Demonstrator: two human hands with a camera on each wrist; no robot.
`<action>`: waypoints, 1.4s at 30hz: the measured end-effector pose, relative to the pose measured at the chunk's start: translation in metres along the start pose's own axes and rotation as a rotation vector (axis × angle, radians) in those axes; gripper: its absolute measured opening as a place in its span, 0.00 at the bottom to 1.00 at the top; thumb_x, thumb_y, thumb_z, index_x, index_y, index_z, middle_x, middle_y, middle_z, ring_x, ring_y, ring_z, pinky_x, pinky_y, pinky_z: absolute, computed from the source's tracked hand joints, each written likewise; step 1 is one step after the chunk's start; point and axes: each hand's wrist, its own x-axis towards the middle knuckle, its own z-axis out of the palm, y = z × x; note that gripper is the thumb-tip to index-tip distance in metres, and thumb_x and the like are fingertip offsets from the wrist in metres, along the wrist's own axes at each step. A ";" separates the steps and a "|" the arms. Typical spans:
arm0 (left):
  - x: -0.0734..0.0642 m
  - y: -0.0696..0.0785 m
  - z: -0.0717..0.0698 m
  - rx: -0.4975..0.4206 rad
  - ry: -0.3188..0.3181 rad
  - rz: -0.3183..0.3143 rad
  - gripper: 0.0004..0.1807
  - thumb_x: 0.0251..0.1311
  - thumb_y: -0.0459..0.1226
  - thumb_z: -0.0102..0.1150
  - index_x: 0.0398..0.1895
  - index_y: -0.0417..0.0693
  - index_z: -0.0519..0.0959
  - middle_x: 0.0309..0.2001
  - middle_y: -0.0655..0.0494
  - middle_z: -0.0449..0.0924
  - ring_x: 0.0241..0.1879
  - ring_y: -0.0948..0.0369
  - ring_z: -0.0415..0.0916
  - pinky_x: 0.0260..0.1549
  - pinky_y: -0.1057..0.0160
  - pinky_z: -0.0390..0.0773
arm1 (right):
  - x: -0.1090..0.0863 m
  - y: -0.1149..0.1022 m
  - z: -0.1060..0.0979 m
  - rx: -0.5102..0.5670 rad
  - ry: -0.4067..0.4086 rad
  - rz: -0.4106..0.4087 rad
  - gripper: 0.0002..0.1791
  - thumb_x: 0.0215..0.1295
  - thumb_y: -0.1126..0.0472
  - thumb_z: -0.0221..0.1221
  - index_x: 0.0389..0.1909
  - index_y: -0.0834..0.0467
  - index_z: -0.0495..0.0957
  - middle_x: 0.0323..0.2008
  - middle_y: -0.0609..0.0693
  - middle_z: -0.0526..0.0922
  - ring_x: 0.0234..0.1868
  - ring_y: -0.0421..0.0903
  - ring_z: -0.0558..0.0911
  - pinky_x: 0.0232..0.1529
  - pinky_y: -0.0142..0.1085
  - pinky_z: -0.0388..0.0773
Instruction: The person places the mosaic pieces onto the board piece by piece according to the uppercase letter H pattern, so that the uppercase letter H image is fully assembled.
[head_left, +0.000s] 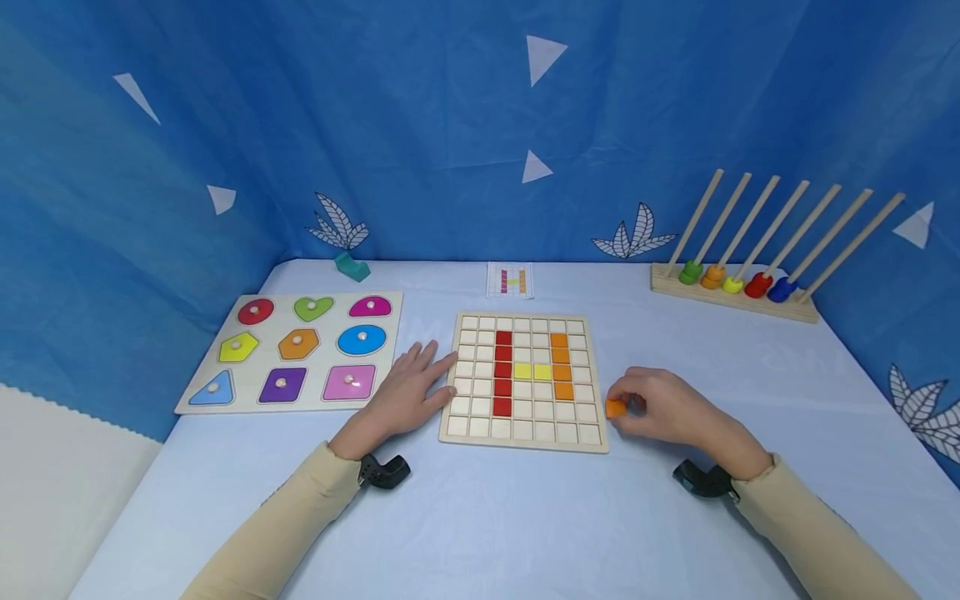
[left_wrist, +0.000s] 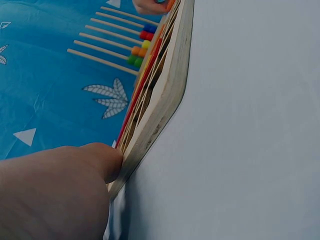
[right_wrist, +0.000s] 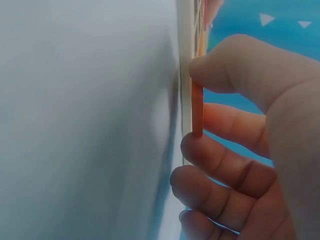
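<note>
A square wooden grid board (head_left: 522, 431) lies in the middle of the table. It holds a column of red tiles (head_left: 502, 369), two yellow tiles (head_left: 532, 372) and a column of orange tiles (head_left: 561, 367). My left hand (head_left: 405, 387) lies spread by the board's left side, its fingers touching the edge. To the right of the board, my right hand (head_left: 663, 404) pinches a thin orange square tile (head_left: 616, 408). The right wrist view shows this tile (right_wrist: 197, 112) held edge-on between thumb and fingers.
Behind the board lies a small picture card (head_left: 510, 292) with a similar pattern. A knobbed shape puzzle (head_left: 258, 354) is at left, below a green block (head_left: 352, 267). A rod stand with coloured beads (head_left: 735, 298) stands at the back right. Blue cloth (head_left: 450, 125) hangs behind.
</note>
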 end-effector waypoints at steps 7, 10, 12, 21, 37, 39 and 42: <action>0.000 0.000 0.000 -0.003 0.001 -0.005 0.35 0.71 0.50 0.55 0.78 0.52 0.64 0.80 0.37 0.53 0.80 0.35 0.46 0.77 0.35 0.50 | 0.009 -0.006 -0.003 0.007 0.006 -0.028 0.11 0.52 0.57 0.73 0.39 0.51 0.88 0.27 0.37 0.76 0.29 0.35 0.71 0.28 0.26 0.71; 0.000 0.000 0.000 -0.006 -0.001 -0.007 0.35 0.71 0.50 0.55 0.78 0.52 0.64 0.80 0.37 0.53 0.80 0.35 0.46 0.77 0.35 0.50 | 0.013 -0.009 -0.002 0.005 0.016 -0.046 0.12 0.52 0.57 0.74 0.38 0.51 0.88 0.27 0.37 0.76 0.29 0.35 0.71 0.29 0.26 0.71; 0.000 0.000 0.000 -0.006 0.000 -0.004 0.35 0.70 0.50 0.55 0.78 0.52 0.64 0.80 0.37 0.53 0.80 0.35 0.46 0.77 0.34 0.50 | 0.015 -0.011 -0.002 0.007 0.017 -0.062 0.12 0.52 0.57 0.74 0.38 0.51 0.88 0.27 0.37 0.77 0.29 0.35 0.71 0.29 0.27 0.71; -0.001 0.001 0.000 -0.008 0.004 0.000 0.34 0.71 0.50 0.54 0.78 0.51 0.65 0.80 0.37 0.54 0.80 0.35 0.46 0.77 0.34 0.50 | 0.028 -0.029 -0.001 0.031 -0.017 -0.124 0.12 0.55 0.55 0.73 0.39 0.53 0.87 0.29 0.39 0.78 0.28 0.36 0.71 0.29 0.26 0.70; 0.000 0.002 -0.001 -0.009 0.000 0.002 0.34 0.71 0.50 0.53 0.77 0.51 0.65 0.80 0.36 0.54 0.80 0.35 0.45 0.77 0.34 0.50 | 0.039 -0.039 0.010 0.061 -0.016 -0.236 0.08 0.56 0.57 0.71 0.36 0.53 0.86 0.25 0.41 0.74 0.26 0.31 0.66 0.27 0.25 0.65; 0.000 0.002 -0.001 -0.013 0.001 0.004 0.34 0.71 0.50 0.53 0.77 0.51 0.65 0.80 0.37 0.54 0.80 0.35 0.45 0.77 0.35 0.50 | 0.039 -0.040 0.010 0.059 -0.023 -0.228 0.08 0.56 0.57 0.71 0.36 0.53 0.85 0.25 0.41 0.73 0.26 0.31 0.66 0.26 0.25 0.65; -0.001 0.002 -0.001 -0.008 0.009 0.007 0.34 0.71 0.50 0.54 0.77 0.51 0.65 0.80 0.36 0.54 0.80 0.34 0.46 0.77 0.34 0.50 | 0.039 -0.041 0.011 0.057 -0.028 -0.223 0.08 0.56 0.57 0.72 0.36 0.53 0.85 0.25 0.41 0.73 0.26 0.32 0.66 0.27 0.25 0.65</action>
